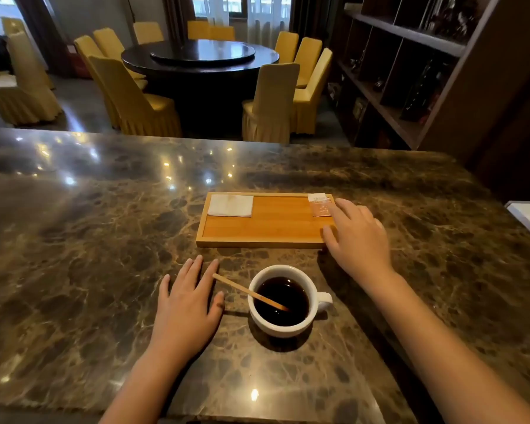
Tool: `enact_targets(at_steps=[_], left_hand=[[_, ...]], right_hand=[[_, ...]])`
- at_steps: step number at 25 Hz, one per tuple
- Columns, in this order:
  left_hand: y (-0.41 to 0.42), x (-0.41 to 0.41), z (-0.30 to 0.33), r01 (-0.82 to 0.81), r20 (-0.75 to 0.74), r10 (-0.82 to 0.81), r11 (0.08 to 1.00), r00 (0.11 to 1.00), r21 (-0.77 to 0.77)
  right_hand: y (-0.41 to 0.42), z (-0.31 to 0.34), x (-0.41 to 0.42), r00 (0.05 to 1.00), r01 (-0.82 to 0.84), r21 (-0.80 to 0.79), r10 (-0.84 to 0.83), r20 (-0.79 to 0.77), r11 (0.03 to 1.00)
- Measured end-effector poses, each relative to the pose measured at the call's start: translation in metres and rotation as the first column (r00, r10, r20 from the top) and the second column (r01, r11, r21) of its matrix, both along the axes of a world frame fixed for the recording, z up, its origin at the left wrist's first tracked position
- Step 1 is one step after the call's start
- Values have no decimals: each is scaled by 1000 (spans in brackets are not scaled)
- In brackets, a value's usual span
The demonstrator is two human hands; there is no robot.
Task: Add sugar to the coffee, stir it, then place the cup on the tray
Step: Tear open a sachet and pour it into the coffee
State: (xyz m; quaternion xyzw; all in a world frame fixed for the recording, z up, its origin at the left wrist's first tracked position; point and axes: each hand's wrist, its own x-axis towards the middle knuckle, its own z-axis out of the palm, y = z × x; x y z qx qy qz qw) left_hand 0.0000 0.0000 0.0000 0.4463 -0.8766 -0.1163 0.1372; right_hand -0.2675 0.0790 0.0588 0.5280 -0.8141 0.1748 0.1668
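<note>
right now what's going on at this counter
A person is making coffee at a marble counter. The right hand reaches to the sugar packet in the far right corner of the wooden tray; a folded napkin lies at its far left. The left hand rests flat beside the white cup of black coffee, which sits off the tray with a wooden stir stick leaning in it.

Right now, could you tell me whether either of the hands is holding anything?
Nothing is held: the left hand lies flat; the right hand reaches the sugar packet, ungrasped.
</note>
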Motion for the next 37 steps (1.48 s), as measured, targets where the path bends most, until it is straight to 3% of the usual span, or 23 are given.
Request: enact_targets(at_steps=[6, 10, 15, 18, 20, 29, 34, 37], left_hand=[[0, 1, -3, -20, -23, 19, 998, 1000, -57], [1, 2, -4, -22, -18, 21, 998, 1000, -56], [1, 2, -5, -29, -22, 28, 998, 999, -59], [1, 1, -5, -25, -36, 24, 998, 999, -54], [1, 1, -6, -24, -39, 22, 998, 999, -55], [0, 1, -6, -27, -33, 25, 998, 999, -58], [1, 1, -6, -26, -27, 25, 998, 999, -52], [1, 1, -5, -23, -26, 21, 998, 999, -50]], right_hand=[[-51, -15, -23, 999, 26, 201, -31, 22, 979], [-62, -20, -31, 996, 80, 167, -83, 11, 983], [-69, -21, -39, 941, 173, -4, -164, 295, 985], [-67, -22, -46, 868, 297, 102, -313, 386, 949], [-65, -24, -49, 841, 305, 121, -327, 431, 944], [-53, -20, -40, 715, 357, -182, -142, 685, 916], [-33, -4, -29, 523, 383, -312, 74, 849, 869], [-16, 6, -18, 360, 414, -348, 199, 911, 841]])
